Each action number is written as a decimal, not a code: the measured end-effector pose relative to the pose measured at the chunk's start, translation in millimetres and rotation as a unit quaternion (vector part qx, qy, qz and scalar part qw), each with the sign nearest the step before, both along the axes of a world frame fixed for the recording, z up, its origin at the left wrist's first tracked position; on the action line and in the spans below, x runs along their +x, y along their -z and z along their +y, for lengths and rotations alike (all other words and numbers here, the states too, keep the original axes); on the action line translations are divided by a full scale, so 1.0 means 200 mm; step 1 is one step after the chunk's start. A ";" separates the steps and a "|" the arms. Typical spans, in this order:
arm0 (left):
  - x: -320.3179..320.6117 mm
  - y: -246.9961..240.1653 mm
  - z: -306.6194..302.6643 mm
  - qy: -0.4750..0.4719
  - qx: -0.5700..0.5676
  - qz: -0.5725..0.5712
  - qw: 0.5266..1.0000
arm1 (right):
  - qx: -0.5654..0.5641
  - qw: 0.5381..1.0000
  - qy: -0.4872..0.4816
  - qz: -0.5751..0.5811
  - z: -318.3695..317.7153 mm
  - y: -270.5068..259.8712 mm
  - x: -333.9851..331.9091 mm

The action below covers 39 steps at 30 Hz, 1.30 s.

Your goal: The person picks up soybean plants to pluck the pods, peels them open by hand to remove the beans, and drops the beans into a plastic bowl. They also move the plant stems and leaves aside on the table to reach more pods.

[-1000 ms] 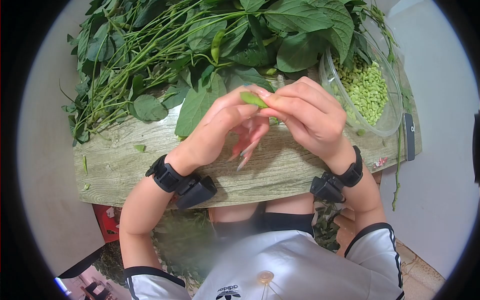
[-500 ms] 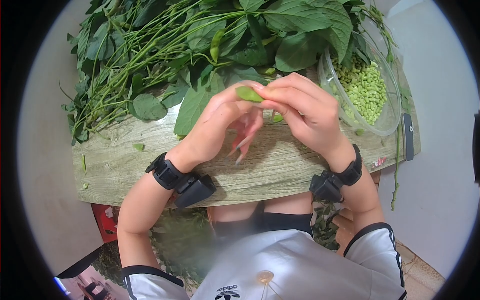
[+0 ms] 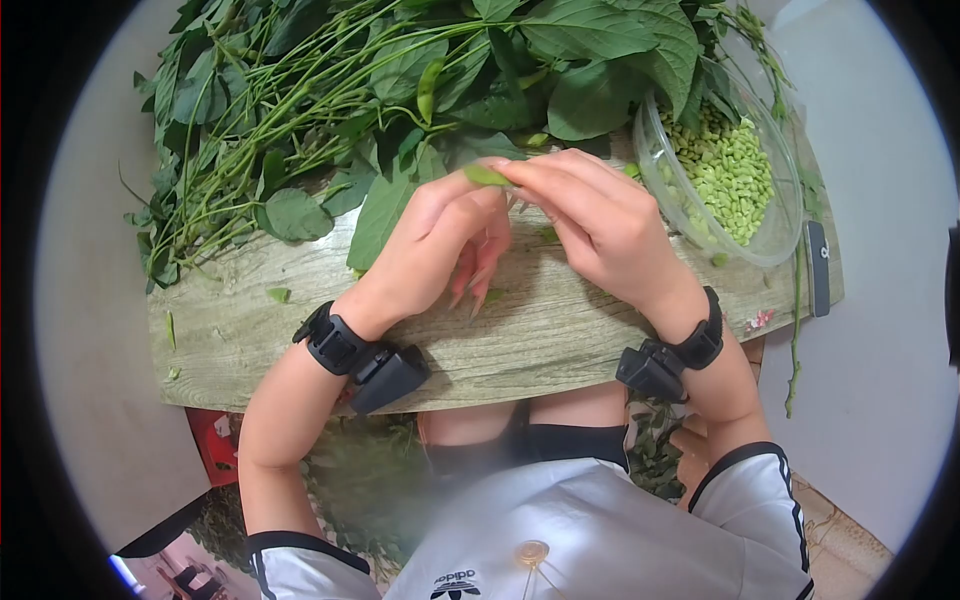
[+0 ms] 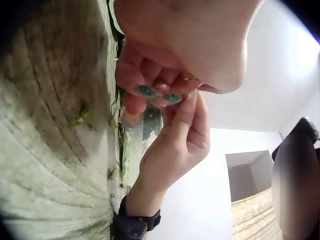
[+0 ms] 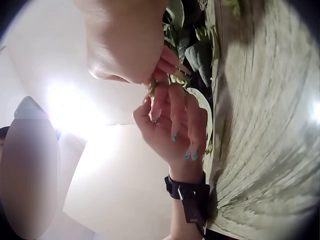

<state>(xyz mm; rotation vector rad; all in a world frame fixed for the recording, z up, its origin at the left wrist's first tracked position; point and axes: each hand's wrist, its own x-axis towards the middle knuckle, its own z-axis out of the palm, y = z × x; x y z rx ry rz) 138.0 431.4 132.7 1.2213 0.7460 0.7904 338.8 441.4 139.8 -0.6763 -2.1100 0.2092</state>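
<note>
A green bean pod (image 3: 485, 176) is held between the two hands above the wooden table, in front of the leafy pile. My left hand (image 3: 435, 235) pinches it with thumb and forefinger, while the other fingers hang loosely below. With thumb and fingertips, my right hand (image 3: 610, 215) grips the pod's right end. In the left wrist view the left hand's painted nails (image 4: 148, 91) meet the right hand's fingertips, and the pod is mostly hidden there. The right wrist view shows a bit of green (image 5: 152, 86) between the two hands.
Cut bean plants with leaves and stems (image 3: 300, 120) cover the table's far side. A clear plastic bowl (image 3: 790, 245) of shelled green beans (image 3: 730, 180) stands at the right, beside a dark flat object (image 3: 817, 268). Pod scraps (image 3: 278, 295) lie on the wooden table (image 3: 240, 340).
Both hands have shifted slightly left and away from the body, with the pod between them. The pod has turned and shows less of its flat side.
</note>
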 end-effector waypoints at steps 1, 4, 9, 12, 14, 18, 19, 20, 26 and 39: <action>0.00 -0.01 -0.01 -0.004 0.017 0.007 1.000 | 0.009 1.000 0.001 -0.002 0.00 0.00 0.00; 0.01 -0.02 -0.01 -0.001 0.044 0.040 0.998 | -0.013 1.000 0.002 0.012 -0.01 0.01 0.00; 0.01 -0.03 -0.01 -0.011 0.028 0.075 0.997 | -0.127 0.990 0.001 0.054 -0.02 0.01 -0.01; 0.01 -0.03 0.00 -0.041 0.029 0.101 0.994 | -0.163 0.985 0.006 0.062 -0.02 0.01 -0.02; 0.02 -0.05 0.00 -0.062 0.000 0.108 0.992 | -0.164 0.985 0.010 0.062 -0.01 0.02 -0.02; 0.03 -0.11 -0.01 -0.104 -0.014 0.154 0.983 | -0.156 0.984 0.030 0.077 0.01 0.02 0.00; 0.02 -0.10 0.00 -0.098 0.023 0.159 0.982 | -0.164 0.983 0.029 0.084 0.02 0.02 0.00; 0.02 -0.09 0.01 -0.092 0.061 0.164 0.980 | -0.162 0.983 0.030 0.084 0.01 0.02 0.00; 0.00 -0.01 0.04 -0.101 0.115 0.118 0.981 | -0.270 0.953 0.041 0.133 0.00 0.01 -0.03; 0.02 -0.05 0.01 -0.022 -0.055 0.011 0.998 | -0.140 0.989 -0.021 0.042 0.00 0.05 -0.03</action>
